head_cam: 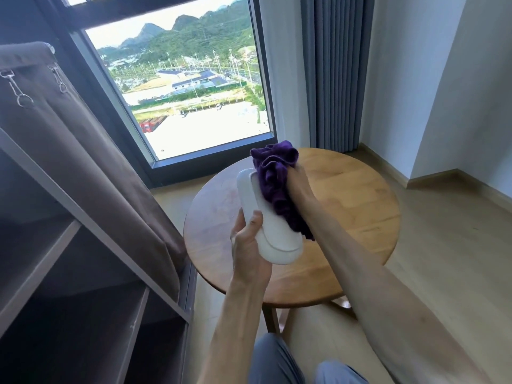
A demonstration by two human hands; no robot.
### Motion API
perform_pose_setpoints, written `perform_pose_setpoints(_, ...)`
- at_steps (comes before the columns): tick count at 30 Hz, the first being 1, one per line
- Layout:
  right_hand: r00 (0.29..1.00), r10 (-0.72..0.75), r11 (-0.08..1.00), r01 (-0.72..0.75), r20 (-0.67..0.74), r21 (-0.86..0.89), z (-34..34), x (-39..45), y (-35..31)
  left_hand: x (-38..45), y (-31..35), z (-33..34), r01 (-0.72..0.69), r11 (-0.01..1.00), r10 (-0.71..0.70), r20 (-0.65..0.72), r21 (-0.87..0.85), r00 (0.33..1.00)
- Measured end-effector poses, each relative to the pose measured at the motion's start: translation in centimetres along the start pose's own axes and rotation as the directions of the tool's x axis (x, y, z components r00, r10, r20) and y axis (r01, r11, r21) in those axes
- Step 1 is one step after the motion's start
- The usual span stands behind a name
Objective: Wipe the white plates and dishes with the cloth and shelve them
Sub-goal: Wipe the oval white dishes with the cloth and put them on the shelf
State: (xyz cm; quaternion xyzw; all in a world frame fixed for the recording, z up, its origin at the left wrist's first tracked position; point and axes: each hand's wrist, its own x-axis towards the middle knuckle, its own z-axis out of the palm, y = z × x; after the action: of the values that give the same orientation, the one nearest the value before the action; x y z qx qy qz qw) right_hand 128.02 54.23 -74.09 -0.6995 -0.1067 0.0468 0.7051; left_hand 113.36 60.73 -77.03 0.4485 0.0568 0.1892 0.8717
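Holding white dish (267,220), purple cloth (273,176) bunched inside.

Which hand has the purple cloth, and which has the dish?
The right hand grips the purple cloth; the left hand holds the white dish.

One white dish (266,217); one purple cloth (274,176); two hands, left hand (249,245) and right hand (297,184). One round wooden table (346,212); one shelf unit (83,273) with one brown fabric cover (83,139) and two metal clips (16,90). One window (188,92); one grey curtain (335,73).
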Motion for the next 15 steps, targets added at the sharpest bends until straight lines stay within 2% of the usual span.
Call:
perform_pose_setpoints(3, 0.997, -0.068, 0.997, 0.066, -0.047, -0.047, 1.3, -3.0, 1.6, 1.2, 0.2, 0.7, -0.072, 0.997, 0.072, -0.114, 0.008, 0.991)
perform_pose_setpoints(5, 0.989, -0.145, 0.989, 0.144, -0.014, -0.042, 2.1, -6.5, 2.7, 2.7, 0.8, 0.3, -0.087, 0.996, 0.08, -0.194, -0.029, 0.978)
perform_pose_setpoints(9, 0.921, -0.389, 0.917, 0.39, 0.03, -0.082, 2.6, -10.0, 3.3, 2.9, 1.2, -0.7, -0.045, 0.996, 0.029, -0.188, -0.082, 0.982)
perform_pose_setpoints(12, 0.926, -0.377, 0.919, 0.376, 0.012, -0.116, 3.0, -7.9, 2.3, 2.0, 1.2, -0.4, -0.061, 0.996, 0.049, -0.173, -0.062, 0.984)
perform_pose_setpoints(15, 0.96, -0.279, 0.958, 0.278, -0.003, -0.065, 3.2, -4.9, 1.5, 1.2, 1.7, -0.5, -0.086, 0.996, 0.088, -0.069, 0.032, 0.994)
